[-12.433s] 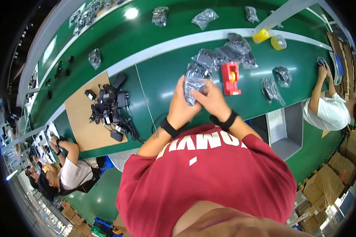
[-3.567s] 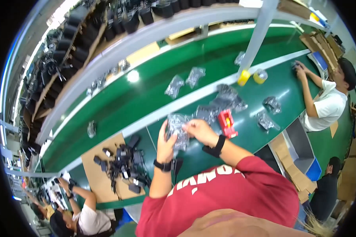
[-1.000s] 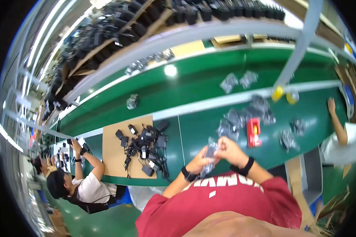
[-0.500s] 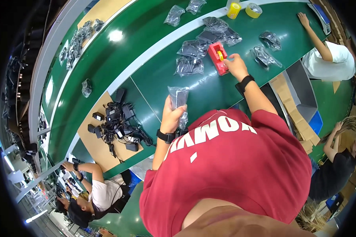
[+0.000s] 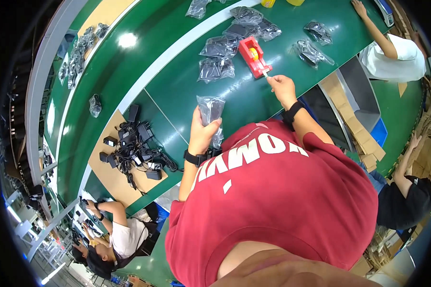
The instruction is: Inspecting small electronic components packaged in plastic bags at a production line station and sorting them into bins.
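Observation:
My left hand (image 5: 201, 133) is closed around a clear plastic bag with a dark power adapter (image 5: 210, 110) inside, held above the green bench near my chest. My right hand (image 5: 283, 90) pinches a short strip of tape (image 5: 266, 73) at the near end of a red tape dispenser (image 5: 259, 66). A small yellow roll sits in that dispenser. Just left of it lie several bagged adapters (image 5: 216, 68). Two more bagged items (image 5: 312, 52) rest to the right of my right hand.
Loose black adapters with cables (image 5: 138, 143) are heaped on a brown board (image 5: 104, 165) at left. Co-workers sit at left (image 5: 129, 235) and stand at far right (image 5: 392, 62). A grey bin (image 5: 361, 93) with cardboard stands beside the bench's right edge. Yellow tape rolls lie at the top.
My right hand has moved from over the dispenser's roll to its near end, where it now pinches tape. My left hand keeps its hold on the bagged adapter. The whole view has shifted slightly.

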Tool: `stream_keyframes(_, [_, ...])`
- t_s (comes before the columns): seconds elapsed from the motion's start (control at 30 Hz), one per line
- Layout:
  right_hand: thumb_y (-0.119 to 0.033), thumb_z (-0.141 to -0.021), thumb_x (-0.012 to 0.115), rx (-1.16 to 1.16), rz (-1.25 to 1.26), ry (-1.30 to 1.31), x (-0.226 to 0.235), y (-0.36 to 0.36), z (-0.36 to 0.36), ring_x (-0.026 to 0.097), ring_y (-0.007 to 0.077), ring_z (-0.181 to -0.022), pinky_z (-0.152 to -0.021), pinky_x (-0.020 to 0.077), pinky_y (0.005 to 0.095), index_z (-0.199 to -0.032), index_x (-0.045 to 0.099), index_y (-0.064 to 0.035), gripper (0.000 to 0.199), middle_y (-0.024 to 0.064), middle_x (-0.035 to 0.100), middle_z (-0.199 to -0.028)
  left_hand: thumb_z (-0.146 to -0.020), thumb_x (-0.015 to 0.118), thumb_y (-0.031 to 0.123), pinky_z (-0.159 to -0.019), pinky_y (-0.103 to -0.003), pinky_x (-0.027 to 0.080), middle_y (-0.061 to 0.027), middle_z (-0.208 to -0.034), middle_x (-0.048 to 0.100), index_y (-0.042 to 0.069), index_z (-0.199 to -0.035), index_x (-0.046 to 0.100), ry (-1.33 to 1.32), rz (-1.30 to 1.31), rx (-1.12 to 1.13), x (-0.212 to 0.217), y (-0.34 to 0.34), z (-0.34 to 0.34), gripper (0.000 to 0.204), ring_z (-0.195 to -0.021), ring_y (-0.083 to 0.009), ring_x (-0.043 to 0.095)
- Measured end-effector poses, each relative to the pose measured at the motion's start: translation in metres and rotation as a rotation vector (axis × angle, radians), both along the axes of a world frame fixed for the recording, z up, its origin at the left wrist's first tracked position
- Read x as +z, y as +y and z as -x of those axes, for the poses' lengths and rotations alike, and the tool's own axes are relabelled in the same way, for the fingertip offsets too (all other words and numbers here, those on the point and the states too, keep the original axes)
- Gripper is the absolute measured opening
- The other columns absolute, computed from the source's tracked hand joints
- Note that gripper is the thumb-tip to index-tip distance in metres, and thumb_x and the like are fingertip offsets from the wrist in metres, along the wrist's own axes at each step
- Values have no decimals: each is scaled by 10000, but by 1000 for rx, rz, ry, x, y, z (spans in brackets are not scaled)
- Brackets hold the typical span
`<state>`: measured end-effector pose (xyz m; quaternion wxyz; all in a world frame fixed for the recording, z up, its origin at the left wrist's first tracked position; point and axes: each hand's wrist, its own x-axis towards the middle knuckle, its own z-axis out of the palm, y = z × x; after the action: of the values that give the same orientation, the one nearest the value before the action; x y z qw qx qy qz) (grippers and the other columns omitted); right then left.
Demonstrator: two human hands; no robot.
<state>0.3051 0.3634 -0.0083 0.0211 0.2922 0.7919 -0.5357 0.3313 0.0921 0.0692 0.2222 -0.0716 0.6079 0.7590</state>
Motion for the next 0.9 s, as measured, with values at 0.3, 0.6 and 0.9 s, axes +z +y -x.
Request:
stream_keyframes(0.3, [-202,-780,600,308,126,169,56,-27,-20,465,48,-502,-453,374,203,-740,593,-1,205,-14,544,-607,-621,638,145,-751,-316,441,-183,-997,546,-22,-1179,346,435,632,83,11,28,9,652,-885,-252,564])
stream_keyframes(0.6, [-181,-752,636,537,95,203,117,-96,-13,433,29,-455,-416,335,204,-711,597,-4,185,-16,505,-509,-606,690,249,-720,-375,460,-218,-1009,535,-29,-1199,315,482,810,135,23,44,11,755,-872,-348,558])
stream_keyframes(0.9, [-156,-752,635,762,374,25,94,-70,3,503,63,-577,-535,410,218,-888,559,17,233,12,552,-633,-638,630,119,-741,-287,437,-147,-1003,521,-40,-1205,302,184,375,-10,14,41,7,674,-903,-186,532])
